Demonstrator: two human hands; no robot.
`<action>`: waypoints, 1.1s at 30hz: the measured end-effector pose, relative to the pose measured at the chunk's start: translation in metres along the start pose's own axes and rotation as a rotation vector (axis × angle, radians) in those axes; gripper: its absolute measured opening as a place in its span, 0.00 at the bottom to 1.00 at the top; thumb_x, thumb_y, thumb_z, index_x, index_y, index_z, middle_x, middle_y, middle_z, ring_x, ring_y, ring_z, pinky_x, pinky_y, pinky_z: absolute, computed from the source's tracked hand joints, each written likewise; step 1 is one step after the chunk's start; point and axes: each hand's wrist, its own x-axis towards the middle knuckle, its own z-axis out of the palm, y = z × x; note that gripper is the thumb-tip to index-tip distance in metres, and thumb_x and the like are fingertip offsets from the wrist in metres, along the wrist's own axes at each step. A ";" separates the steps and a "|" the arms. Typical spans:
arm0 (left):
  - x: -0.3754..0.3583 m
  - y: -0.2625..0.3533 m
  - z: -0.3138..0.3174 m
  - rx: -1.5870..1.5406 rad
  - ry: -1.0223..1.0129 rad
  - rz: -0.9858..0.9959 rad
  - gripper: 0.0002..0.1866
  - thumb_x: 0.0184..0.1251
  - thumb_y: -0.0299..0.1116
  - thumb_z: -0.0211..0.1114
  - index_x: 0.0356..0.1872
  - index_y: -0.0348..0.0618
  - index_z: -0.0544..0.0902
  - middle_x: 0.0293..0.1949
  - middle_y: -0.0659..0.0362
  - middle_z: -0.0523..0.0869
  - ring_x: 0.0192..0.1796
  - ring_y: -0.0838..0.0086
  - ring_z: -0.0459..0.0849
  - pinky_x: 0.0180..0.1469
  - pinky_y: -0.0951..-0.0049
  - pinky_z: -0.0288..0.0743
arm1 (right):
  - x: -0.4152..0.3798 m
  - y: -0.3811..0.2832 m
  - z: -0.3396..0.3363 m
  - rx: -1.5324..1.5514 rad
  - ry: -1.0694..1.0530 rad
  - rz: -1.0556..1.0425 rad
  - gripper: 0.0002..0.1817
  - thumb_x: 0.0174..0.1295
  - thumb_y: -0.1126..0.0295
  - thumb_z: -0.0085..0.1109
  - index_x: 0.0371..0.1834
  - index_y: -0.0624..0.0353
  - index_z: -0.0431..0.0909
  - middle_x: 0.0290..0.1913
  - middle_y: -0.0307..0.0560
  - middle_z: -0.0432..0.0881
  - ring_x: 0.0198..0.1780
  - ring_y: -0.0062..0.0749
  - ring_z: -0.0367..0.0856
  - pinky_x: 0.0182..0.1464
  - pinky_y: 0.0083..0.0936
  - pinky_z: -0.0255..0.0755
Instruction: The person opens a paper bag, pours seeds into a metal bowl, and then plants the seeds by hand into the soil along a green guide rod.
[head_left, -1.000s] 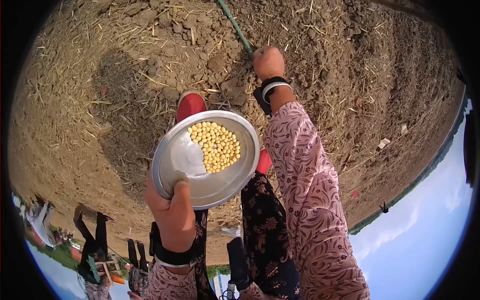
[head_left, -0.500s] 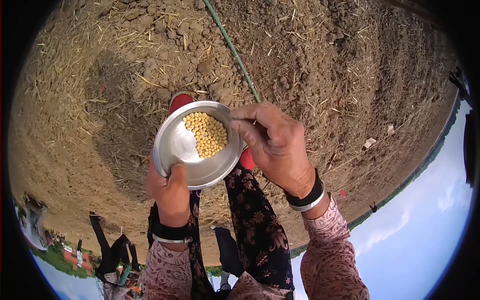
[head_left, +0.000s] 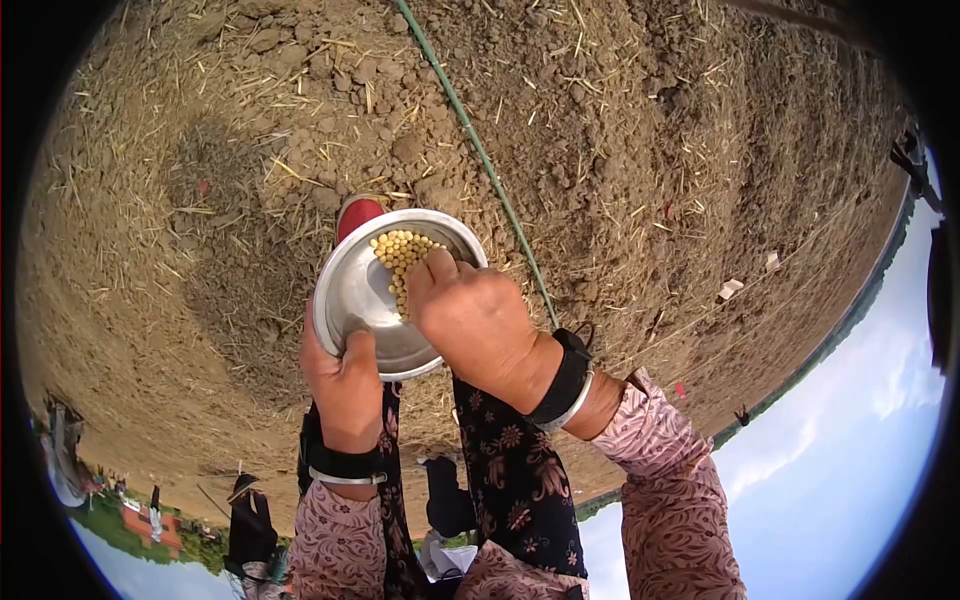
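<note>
A shallow metal bowl (head_left: 348, 280) is tilted slightly in front of me, with a patch of round yellow soybeans (head_left: 396, 246) in its upper part. My left hand (head_left: 345, 388) grips the bowl's lower left side, thumb over the rim and fingers underneath. Over the right side of the bowl, my right hand (head_left: 480, 325) reaches in with bent fingers among the soybeans. Its fingertips are hidden behind the back of the hand, along with some of the beans.
Dry soil (head_left: 270, 130) with straw surrounds me. A thin green line (head_left: 470, 130) runs across the ground beyond the bowl. My red shoe (head_left: 358, 214) shows behind the bowl. Another person in dark clothes (head_left: 250, 525) is at lower left; pale scraps (head_left: 731, 288) lie at right.
My right hand has moved left and down from the bowl's right rim into the soybeans, covering part of them. My left hand still holds the bowl, nearly in the same place.
</note>
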 end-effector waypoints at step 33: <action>0.012 -0.013 -0.014 -0.148 0.126 0.100 0.19 0.60 0.19 0.54 0.54 0.33 0.77 0.48 0.58 0.83 0.46 0.76 0.80 0.49 0.74 0.74 | 0.056 0.069 0.004 0.808 0.506 0.526 0.08 0.62 0.80 0.55 0.43 0.63 0.80 0.34 0.53 0.82 0.33 0.42 0.84 0.36 0.27 0.76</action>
